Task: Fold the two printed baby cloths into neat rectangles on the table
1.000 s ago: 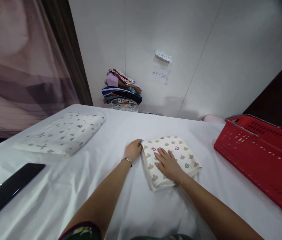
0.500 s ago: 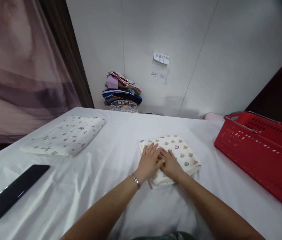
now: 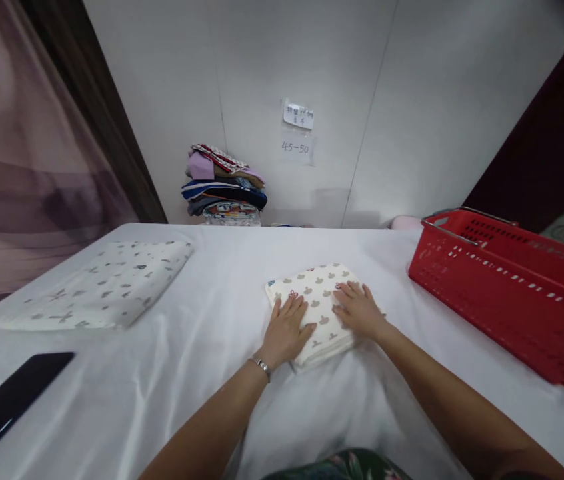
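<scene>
From my remote seat I have both hands spread open, gripping nothing: the left hand [image 3: 285, 333] rests on the near-left part of the mushroom-print cloth [image 3: 318, 293], the right hand [image 3: 359, 311] on its right side. That folded cloth lies under my fingers on the white sheet [image 3: 197, 380], the red basket [image 3: 492, 290] standing right of my grip.

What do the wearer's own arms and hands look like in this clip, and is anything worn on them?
The left hand and right hand are ungloved. A slim, silver-coloured bracelet circles the left wrist; none shows on the right. Both forearms are bare. A dark green garment with a leafy print shows at the bottom edge.
</scene>
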Tool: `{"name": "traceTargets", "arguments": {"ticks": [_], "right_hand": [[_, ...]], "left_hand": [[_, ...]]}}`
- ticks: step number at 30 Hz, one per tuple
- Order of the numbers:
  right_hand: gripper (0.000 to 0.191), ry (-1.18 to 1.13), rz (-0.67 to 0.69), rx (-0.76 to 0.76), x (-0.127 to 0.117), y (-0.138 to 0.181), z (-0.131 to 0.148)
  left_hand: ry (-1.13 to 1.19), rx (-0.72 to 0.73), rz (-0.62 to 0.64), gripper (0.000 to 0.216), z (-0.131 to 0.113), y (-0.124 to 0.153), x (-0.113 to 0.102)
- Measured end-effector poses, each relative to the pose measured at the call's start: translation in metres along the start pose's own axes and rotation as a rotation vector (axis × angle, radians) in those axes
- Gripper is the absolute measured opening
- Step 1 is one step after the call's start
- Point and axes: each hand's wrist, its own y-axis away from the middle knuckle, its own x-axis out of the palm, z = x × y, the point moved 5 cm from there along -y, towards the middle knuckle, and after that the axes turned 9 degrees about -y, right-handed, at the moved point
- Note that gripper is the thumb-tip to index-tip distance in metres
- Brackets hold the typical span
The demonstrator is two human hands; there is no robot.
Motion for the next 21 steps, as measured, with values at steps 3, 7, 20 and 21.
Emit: {"name": "traceTargets", "arguments": {"ticks": [3, 7, 20, 21], "right_hand": [[0.048, 0.018, -0.012, 0.036, 0.006, 0.012, -0.018], [0.047, -0.021, -0.021, 0.039, 0.009, 0.013, -0.02], [0.059, -0.527, -0.175, 0.353, 0.008, 0.021, -0.092], [0.061, -0.579, -0.171, 0.37, 0.009, 0.023, -0.094]], "left_hand": [[-0.019, -0.003, 0.003, 0.05, -0.001, -0.001, 0.001], [-0.018, -0.014, 0.013, 0.05, -0.001, -0.003, 0.002], [0.175, -0.27, -0.099, 0.048, 0.014, 0.014, 0.001], [0.209, -0.308, -0.122, 0.05, 0.016, 0.016, 0.0]]}}
